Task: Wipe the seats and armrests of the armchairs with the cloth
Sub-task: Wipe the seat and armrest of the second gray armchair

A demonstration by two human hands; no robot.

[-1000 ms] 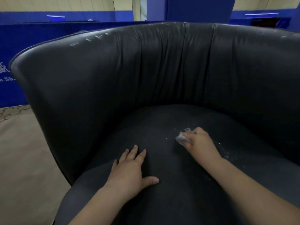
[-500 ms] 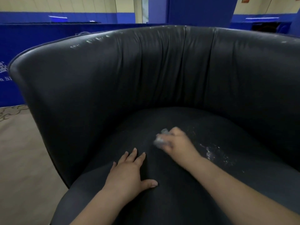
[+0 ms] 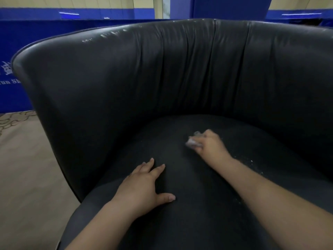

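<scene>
A black leather tub armchair point(image 3: 180, 73) fills the view, its curved back and armrests wrapping around a dark seat cushion point(image 3: 189, 204). My right hand point(image 3: 210, 146) presses a small crumpled pale cloth point(image 3: 192, 141) onto the middle of the seat; only the cloth's left edge shows past my fingers. My left hand point(image 3: 144, 184) lies flat on the front left of the cushion, fingers spread, holding nothing. White specks and wet streaks point(image 3: 250, 163) mark the seat to the right of my right forearm.
Worn pale scuffs point(image 3: 108, 35) run along the chair's top edge. A beige patterned carpet point(image 3: 27, 168) lies to the left of the chair. Blue barrier panels point(image 3: 36, 33) with white lettering stand behind it.
My right hand swept the cloth left across the seat and has come back towards the middle. My left hand stayed planted on the cushion.
</scene>
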